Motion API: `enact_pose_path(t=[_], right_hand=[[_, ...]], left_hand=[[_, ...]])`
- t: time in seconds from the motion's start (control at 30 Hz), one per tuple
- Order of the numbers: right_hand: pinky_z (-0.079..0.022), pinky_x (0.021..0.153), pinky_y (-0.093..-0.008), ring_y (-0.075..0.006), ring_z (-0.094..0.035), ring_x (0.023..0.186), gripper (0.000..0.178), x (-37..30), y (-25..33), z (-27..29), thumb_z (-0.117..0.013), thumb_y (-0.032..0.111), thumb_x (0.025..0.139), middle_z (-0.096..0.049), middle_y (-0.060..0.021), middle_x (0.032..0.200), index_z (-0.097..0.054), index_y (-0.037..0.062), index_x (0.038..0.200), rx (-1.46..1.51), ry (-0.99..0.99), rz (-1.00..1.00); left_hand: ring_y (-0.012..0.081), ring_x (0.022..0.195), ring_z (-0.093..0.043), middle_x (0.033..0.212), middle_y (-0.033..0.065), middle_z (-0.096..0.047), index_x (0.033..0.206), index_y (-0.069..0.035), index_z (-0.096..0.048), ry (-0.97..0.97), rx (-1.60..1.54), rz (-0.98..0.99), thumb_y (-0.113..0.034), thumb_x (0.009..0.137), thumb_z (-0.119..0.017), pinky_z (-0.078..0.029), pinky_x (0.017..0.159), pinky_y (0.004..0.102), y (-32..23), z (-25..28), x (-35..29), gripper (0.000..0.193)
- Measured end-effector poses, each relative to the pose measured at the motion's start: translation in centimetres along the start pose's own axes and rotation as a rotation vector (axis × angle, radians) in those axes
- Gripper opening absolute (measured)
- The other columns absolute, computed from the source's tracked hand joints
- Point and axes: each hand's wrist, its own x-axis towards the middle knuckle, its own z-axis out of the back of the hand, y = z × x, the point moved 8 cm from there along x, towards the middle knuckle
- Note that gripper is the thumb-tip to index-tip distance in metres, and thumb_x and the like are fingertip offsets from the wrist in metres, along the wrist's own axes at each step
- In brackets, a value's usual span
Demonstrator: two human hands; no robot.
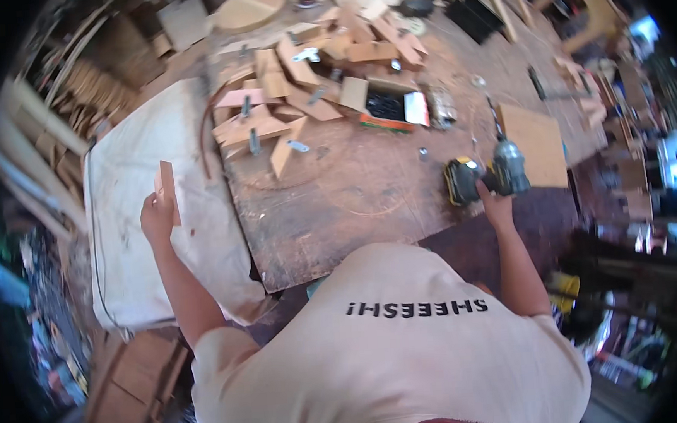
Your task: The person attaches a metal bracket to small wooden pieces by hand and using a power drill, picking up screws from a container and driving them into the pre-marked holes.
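While a wooden piece (168,183) is over white cloth (132,131) off the worktop (397,157)'s left edge, left hand (157,219)'s fingers pinch it | right hand (498,203): fingers curled round drill (510,168), near edge | wood blocks (272,84) heaped toward far-left corner

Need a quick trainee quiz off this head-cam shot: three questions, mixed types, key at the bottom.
1. What is the left hand holding?
2. True or false: the orange-and-green cardboard box on the wooden worktable is closed.
3. Where is the cordless drill?
A) Lying on the white cloth
B) In the right hand
C) In the left hand

Key:
1. A flat wooden piece.
2. False: it is open, with dark contents showing.
3. B.
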Motion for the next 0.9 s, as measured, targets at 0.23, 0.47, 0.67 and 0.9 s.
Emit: enact_pose_path(t=[0.23, 0.47, 0.67, 0.9], right_hand=[[-0.046, 0.09, -0.0331, -0.0165, -0.059, 0.099, 0.038, 0.4, -0.8, 0.3, -0.075, 0.01, 0.082, -0.063, -0.0046, 0.107, -0.058, 0.0043, 0.115, 0.092, -0.016, -0.049], [-0.049, 0.081, -0.0317, -0.0127, -0.059, 0.09, 0.027, 2.0, 0.3, -0.5, -0.073, 0.007, 0.083, -0.061, -0.0015, 0.095, -0.059, 0.0067, 0.105, 0.215, 0.126, 0.076], [-0.05, 0.079, -0.0352, -0.0192, -0.061, 0.087, 0.03, 2.2, 0.3, -0.5, -0.075, 0.017, 0.082, -0.063, -0.0063, 0.092, -0.06, 0.0064, 0.106, 0.063, 0.192, 0.132], [-0.047, 0.077, -0.0376, -0.0219, -0.056, 0.089, 0.032, 3.0, 0.5, -1.7, -0.076, 0.017, 0.077, -0.056, -0.0059, 0.096, -0.057, 0.0102, 0.103, -0.13, 0.409, 0.282]], left_hand=[[0.0267, 0.105, -0.063, 0.116, 0.0164, -0.065, 0.124, -0.008, -0.059, 0.588, -0.479, -0.471, -0.017, 0.077, -0.07, -0.049, 0.091, 0.0348, -22.4, -9.5, -14.1, 0.049], [0.034, 0.099, -0.061, 0.109, 0.0139, -0.063, 0.116, -0.011, -0.063, 0.627, -0.404, -0.814, -0.013, 0.072, -0.074, -0.05, 0.087, 0.0393, -33.6, -14.9, -25.6, 0.046], [0.0315, 0.098, -0.059, 0.107, 0.0089, -0.06, 0.112, -0.017, -0.066, 0.553, -0.35, -0.825, -0.015, 0.077, -0.071, -0.049, 0.084, 0.0416, -34.4, -18.3, -29.5, 0.036], [0.0333, 0.098, -0.058, 0.108, 0.012, -0.06, 0.115, -0.016, -0.064, 0.439, -0.216, -0.827, -0.015, 0.075, -0.073, -0.048, 0.086, 0.043, -34.5, -18.6, -30.6, 0.041]])
